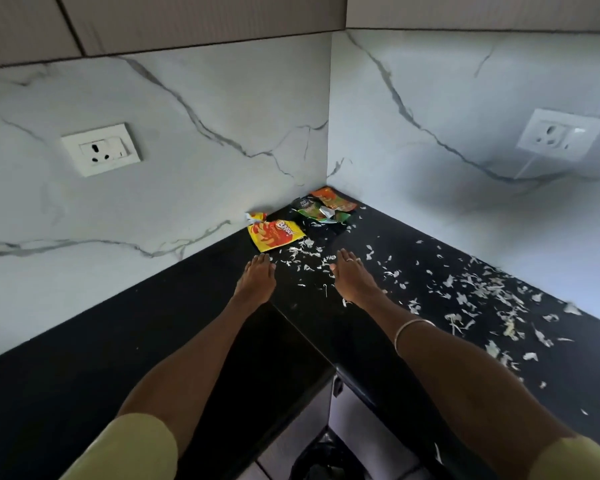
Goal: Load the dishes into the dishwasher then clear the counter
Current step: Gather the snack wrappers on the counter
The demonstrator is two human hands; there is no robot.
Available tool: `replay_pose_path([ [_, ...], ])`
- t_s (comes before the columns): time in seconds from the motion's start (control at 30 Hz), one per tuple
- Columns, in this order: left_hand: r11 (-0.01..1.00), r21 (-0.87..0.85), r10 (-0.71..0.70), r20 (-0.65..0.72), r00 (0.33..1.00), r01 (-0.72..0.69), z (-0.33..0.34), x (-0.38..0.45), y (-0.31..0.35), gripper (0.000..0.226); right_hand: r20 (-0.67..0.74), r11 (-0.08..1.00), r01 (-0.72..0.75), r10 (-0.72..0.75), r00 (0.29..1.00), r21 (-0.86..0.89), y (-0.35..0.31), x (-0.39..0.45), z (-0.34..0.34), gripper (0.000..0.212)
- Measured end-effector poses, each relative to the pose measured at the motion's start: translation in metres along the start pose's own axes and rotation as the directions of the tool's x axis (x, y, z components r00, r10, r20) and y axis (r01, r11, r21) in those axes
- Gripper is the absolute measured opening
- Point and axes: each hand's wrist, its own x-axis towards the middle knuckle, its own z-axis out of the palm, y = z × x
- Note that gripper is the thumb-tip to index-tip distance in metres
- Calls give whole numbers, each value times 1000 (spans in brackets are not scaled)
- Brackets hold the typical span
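Both hands flat, fingers spread, empty, on black worktop (84,358): left hand (255,280), right hand (352,275). Snack wrappers (274,235) at 12 o'clock in corner; white scraps (465,292) approx. 3 o'clock.

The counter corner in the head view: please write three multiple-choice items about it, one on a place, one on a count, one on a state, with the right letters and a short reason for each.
1. Where does the yellow snack packet lie?
A. at the wall, left of the dark packets
B. at the counter's front edge
C. under the right socket

2. How many wall sockets show?
A. one
B. two
C. three

3. How are the hands?
A. closed on a packet
B. open, palms down, empty
C. holding a cloth

Answers:
1 A, it touches the marble wall beside the dark packets.
2 B, a left socket and a right socket.
3 B, left hand and right hand are flat among the white scraps.
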Motion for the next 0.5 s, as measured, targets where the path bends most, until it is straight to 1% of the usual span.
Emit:
replay_pose_path([
  [0.1, 1000, -3, -7, 9, 1000, 7, 0, 30, -10, 47, 13, 1000, 1, -1, 1000, -27, -3, 27, 9, 56],
  [0.2, 1000, 0, -16, -29, 999, 16, 2, 53, -19, 44, 32, 1000, -6, 7, 999, -19, 1, 56, 16, 54],
  [0.37, 999, -8, -53, -43, 998, 53, -2, 93, -34, 39, 35, 1000, 6, -5, 999, -6, 9, 104, 17, 55],
  [0.43, 998, -11, -68, -74, 995, 68, -5, 114, -39, 35, 39, 1000, 15, -14, 999, -11, 11, 124, 17, 55],
  [0.5, 993, -24, -113, -103, 988, 111, -5, 134, -42, 33, 49, 1000, 28, -28, 998, -11, 13, 145, 19, 56],
])
